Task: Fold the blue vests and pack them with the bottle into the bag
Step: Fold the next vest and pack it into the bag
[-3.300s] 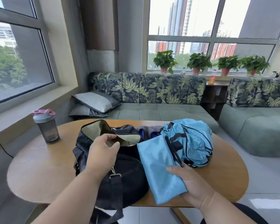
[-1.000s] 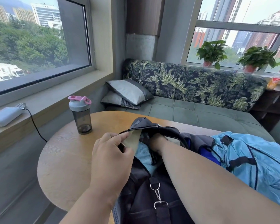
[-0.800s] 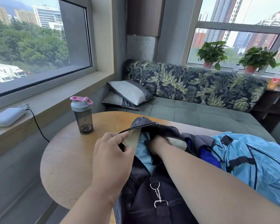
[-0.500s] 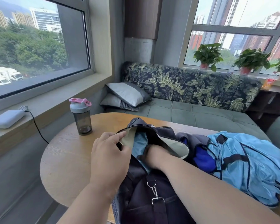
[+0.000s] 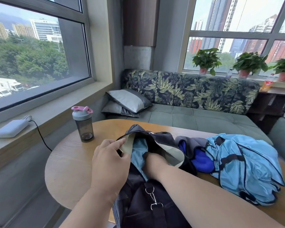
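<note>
The packing step is in hand. The left hand (image 5: 109,163) pinches the rim of the bag (image 5: 138,203) between thumb and fingers, holding its mouth open. The right hand (image 5: 152,163) is sunk inside the bag on a folded blue vest (image 5: 138,155); its fingers are hidden, so I cannot tell their grip. Next, that hand should probably come out for the heap of unfolded vests (image 5: 243,165) just right of the bag. The bottle (image 5: 83,123) stands upright on the tabletop (image 5: 69,162), left of and beyond the bag, nothing blocking it.
</note>
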`<state>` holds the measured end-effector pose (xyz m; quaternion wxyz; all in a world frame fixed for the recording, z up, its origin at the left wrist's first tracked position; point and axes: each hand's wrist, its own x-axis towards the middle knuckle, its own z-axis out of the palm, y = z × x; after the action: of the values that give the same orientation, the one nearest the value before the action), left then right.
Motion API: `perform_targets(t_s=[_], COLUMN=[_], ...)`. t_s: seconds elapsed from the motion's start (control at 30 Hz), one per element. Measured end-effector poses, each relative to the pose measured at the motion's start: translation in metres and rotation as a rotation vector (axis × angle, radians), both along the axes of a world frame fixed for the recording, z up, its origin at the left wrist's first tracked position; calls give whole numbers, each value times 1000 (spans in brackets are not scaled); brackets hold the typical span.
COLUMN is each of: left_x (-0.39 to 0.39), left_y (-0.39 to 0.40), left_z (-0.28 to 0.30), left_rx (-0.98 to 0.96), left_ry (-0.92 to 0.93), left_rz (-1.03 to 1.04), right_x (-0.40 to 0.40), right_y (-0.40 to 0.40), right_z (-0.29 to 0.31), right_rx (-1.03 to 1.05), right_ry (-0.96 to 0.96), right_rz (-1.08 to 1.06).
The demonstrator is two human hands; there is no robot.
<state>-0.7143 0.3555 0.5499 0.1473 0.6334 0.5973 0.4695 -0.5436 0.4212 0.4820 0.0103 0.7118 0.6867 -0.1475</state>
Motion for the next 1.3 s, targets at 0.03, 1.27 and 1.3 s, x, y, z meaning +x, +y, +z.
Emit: perform_targets(t_s=[0.03,1.27,1.3], left_x=[0,3,3], left_y=[-1,-1,-2], left_z=[0,-7,-7], left_rx=[2,-56,-67], left_ry=[4,47,59], left_rz=[1,-20,-18], right_x=[-2,38,39], right_y=[0,6,-1], right_z=[5,16,19], right_rx=[0,108,131], right_ry=[40,387,449], right_rz=[-39,109,79])
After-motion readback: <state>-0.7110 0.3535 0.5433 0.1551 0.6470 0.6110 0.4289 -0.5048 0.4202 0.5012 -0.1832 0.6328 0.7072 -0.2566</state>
